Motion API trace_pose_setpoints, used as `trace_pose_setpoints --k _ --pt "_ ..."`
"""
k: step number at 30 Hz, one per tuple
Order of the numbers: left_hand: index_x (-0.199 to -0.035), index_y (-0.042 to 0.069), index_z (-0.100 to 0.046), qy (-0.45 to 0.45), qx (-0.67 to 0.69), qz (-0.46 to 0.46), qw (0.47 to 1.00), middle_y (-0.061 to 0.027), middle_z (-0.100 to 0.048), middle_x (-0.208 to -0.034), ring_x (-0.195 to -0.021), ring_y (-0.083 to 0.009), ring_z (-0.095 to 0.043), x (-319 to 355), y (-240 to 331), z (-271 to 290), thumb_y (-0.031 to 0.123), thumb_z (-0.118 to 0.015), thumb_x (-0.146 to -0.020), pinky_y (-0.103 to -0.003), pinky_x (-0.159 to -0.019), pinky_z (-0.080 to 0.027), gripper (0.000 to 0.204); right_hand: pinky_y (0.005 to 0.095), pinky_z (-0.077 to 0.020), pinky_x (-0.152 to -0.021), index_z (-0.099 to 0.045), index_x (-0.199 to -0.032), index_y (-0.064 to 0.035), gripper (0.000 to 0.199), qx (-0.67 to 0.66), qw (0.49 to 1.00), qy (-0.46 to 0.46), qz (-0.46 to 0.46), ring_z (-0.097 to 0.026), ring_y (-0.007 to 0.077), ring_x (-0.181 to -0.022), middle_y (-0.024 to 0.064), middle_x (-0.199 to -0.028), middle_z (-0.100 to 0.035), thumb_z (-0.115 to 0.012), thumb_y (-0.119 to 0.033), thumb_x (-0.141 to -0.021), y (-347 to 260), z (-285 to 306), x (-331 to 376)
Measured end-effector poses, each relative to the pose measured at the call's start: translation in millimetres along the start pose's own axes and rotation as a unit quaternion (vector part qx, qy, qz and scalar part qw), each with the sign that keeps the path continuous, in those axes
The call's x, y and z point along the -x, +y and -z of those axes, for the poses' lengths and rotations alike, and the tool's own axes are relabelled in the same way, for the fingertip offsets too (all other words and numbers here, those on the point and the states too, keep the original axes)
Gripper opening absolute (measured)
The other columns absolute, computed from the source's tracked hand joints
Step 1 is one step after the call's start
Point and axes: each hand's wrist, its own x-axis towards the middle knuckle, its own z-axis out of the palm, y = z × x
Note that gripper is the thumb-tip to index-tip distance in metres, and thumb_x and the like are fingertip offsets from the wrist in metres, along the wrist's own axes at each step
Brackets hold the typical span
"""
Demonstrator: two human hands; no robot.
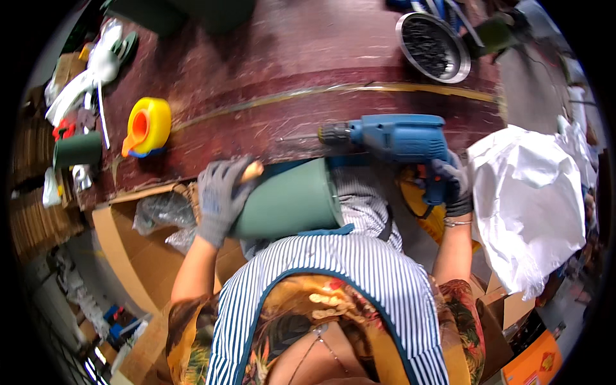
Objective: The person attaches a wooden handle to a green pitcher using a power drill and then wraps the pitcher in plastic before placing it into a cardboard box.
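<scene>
In a grey work glove, my left hand [221, 196] is closed on the left end of a green tapered pot [289, 202]. The pot lies on its side across my lap, just below the table edge, its wider end to the right. My right hand [452, 183], also gloved, grips the handle of a blue power drill [403, 136]. Above the table's near edge, the drill's black chuck and long thin bit point left, past the top of the pot. The bit does not appear to touch the pot.
On the dark red table [308, 51] are a yellow tape roll [151, 123] at left and a metal bowl [434, 48] of dark screws at far right. A cardboard box [144, 256] stands lower left. A white plastic bag [526, 199] hangs right of my right hand.
</scene>
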Motion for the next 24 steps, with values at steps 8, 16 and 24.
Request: trace_pose_setpoints --k 8,16,24 --pt "-0.110 0.007 -0.060 -0.112 0.035 0.025 0.993 -0.0179 -0.063 -0.095 -0.090 -0.0380 -0.060 32.3 34.7 22.2 0.020 -0.070 -0.084 -0.046 -0.081 -0.045 0.031 0.0383 -0.0565 -0.069 -0.061 -0.113 -0.0048 0.045 0.276 0.935 0.098 0.200 -0.067 0.0255 -0.075 0.0085 -0.092 -0.067 -0.074 -0.040 -0.089 -18.5 -31.8 -28.5" --pt "-0.108 0.008 -0.061 -0.172 -0.075 -0.090 0.978 -0.0161 -0.062 -0.096 -0.093 -0.0373 -0.060 -25.0 95.9 141.9 0.021 -0.074 -0.082 -0.046 -0.081 -0.046 0.033 0.0458 -0.0465 -0.092 -0.054 -0.136 -0.0095 0.064 0.657 0.550 0.314 0.410 -0.055 0.0306 -0.113 0.0147 -0.132 -0.056 -0.068 -0.046 -0.086 -32.0 -59.2 -18.8" --pt "-0.115 0.017 -0.065 -0.074 -0.504 -0.112 0.853 -0.0085 -0.064 -0.109 -0.118 -0.0297 -0.055 -99.1 99.3 116.0 0.014 -0.063 -0.087 -0.043 -0.100 -0.043 0.029 0.0450 -0.0514 -0.092 -0.071 -0.116 -0.0104 0.031 0.719 0.453 0.447 0.279 -0.066 0.0318 -0.108 0.0132 -0.129 -0.066 -0.071 -0.014 -0.086 -115.9 14.5 245.1"
